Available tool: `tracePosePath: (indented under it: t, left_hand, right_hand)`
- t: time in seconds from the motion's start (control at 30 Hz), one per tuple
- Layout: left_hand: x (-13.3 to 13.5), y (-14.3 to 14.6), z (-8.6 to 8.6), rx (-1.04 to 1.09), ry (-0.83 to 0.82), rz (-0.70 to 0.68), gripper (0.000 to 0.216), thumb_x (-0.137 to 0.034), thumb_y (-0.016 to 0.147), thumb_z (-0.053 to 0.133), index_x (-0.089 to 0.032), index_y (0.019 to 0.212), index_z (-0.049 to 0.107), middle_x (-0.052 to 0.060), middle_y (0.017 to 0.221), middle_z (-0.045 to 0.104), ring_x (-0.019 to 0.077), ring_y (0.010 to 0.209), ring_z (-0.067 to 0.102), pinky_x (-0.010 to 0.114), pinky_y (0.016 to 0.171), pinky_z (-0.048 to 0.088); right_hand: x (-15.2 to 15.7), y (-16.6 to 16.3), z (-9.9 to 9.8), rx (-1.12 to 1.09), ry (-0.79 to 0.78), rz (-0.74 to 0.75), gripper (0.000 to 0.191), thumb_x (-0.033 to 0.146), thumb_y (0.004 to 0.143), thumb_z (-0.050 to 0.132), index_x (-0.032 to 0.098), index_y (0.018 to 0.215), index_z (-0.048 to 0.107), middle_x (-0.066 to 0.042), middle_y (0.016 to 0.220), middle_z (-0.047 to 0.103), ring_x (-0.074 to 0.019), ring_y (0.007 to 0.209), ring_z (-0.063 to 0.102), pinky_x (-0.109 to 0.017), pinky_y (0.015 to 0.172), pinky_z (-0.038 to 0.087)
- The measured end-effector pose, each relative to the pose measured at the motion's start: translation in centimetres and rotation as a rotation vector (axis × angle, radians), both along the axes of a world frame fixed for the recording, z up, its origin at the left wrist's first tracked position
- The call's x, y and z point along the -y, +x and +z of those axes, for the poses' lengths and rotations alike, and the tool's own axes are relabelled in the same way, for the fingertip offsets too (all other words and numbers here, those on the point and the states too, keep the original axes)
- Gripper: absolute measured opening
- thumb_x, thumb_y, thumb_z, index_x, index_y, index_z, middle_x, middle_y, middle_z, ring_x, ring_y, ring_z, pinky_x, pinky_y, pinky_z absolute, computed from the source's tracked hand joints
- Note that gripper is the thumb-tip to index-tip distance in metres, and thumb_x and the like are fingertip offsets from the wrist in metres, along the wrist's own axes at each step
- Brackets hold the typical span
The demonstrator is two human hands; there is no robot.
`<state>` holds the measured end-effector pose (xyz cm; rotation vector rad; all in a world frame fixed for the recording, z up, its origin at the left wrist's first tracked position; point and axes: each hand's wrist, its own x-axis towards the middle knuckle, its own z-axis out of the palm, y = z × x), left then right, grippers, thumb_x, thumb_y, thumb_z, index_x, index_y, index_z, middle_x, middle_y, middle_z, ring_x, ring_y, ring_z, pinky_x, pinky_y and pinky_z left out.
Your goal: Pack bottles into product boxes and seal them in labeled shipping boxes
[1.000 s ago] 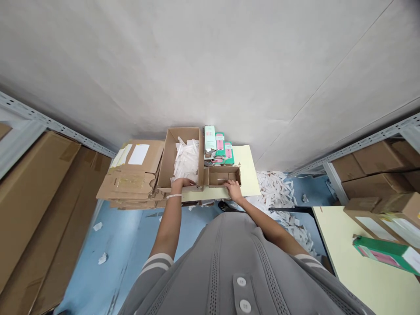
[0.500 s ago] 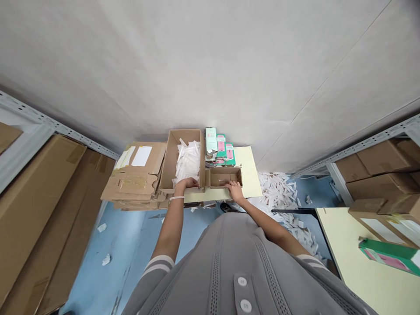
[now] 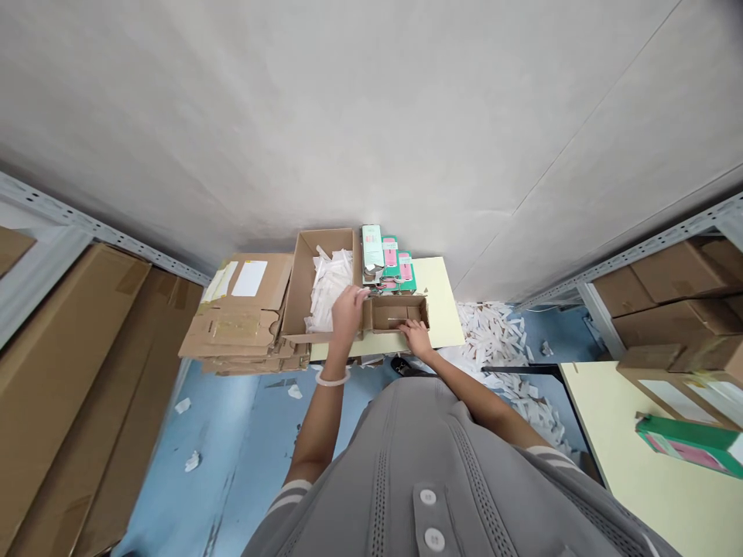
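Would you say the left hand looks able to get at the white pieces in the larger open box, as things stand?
Probably yes: the left hand is by the near right corner of the larger open box, and no flap covers the white pieces.

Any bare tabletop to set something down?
Bare: pale yellow table right of the small open brown cardboard box; second yellow table at far right, nearer than its green cardboard box. Crowded: first table's left, with flattened brown cardboard cartons and the large open brown cardboard box of white strips, and its back, with green-and-pink boxes.
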<state>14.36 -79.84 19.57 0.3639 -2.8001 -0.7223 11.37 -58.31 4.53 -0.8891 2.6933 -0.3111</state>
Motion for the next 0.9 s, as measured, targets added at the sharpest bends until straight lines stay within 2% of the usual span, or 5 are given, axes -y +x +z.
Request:
tracePosePath:
  t: [0.23,0.53,0.67,0.77,0.9]
  left_hand:
    - [-4.3,0.3,-1.9,0.048,0.155,-0.306,0.037,-0.036,0.094,0.053,-0.027,0.130,0.053,0.006,0.131,0.056,0.0178,0.099,0.064,0.026,0.074,0.049]
    - [2.7,-0.2,-3.1,-0.031,-0.006,-0.001,0.049,-0.040,0.097,0.042,-0.020,0.141,0.043,0.015,0.140,0.050,0.0293,0.131,0.047,0.044,0.106,0.042]
    - [5.3,-0.1,-6.2,0.376,0.025,0.223,0.068,-0.040,0.091,0.051,-0.016,0.150,0.029,0.024,0.157,0.025,0.0371,0.138,0.041,0.051,0.106,0.040]
    - [5.7,-0.3,-8.3,0.705,0.165,0.134,0.094,-0.030,0.077,0.068,-0.014,0.154,0.016,0.028,0.159,0.013,0.0361,0.136,0.044,0.045,0.105,0.042]
    - [5.2,-1.1,-9.2,0.674,0.266,-0.068,0.097,-0.024,0.071,0.069,-0.017,0.154,0.019,0.018,0.153,0.039,0.0239,0.132,0.050,0.033,0.106,0.043]
  right_hand:
    - [-0.1,0.0,0.0,-0.005,-0.010,0.007,0.037,0.015,0.099,0.038,0.024,0.121,0.066,-0.009,0.111,0.062,-0.0225,0.104,0.049,-0.034,0.087,0.027]
    - [-0.4,-0.1,0.1,0.013,-0.021,0.021,0.036,0.014,0.098,0.039,0.025,0.119,0.067,-0.009,0.108,0.062,-0.0220,0.104,0.049,-0.034,0.087,0.027]
    - [-0.4,-0.2,0.2,0.010,-0.020,0.021,0.037,0.011,0.096,0.040,0.024,0.119,0.066,-0.009,0.110,0.062,-0.0217,0.105,0.049,-0.034,0.088,0.027]
    - [-0.5,-0.2,0.5,0.015,-0.017,0.031,0.037,0.011,0.096,0.040,0.024,0.118,0.066,-0.009,0.111,0.063,-0.0215,0.105,0.049,-0.034,0.088,0.027]
    - [-0.6,-0.4,0.8,0.017,0.003,0.040,0.039,0.009,0.094,0.041,0.024,0.120,0.065,-0.009,0.112,0.063,-0.0217,0.105,0.049,-0.034,0.088,0.027]
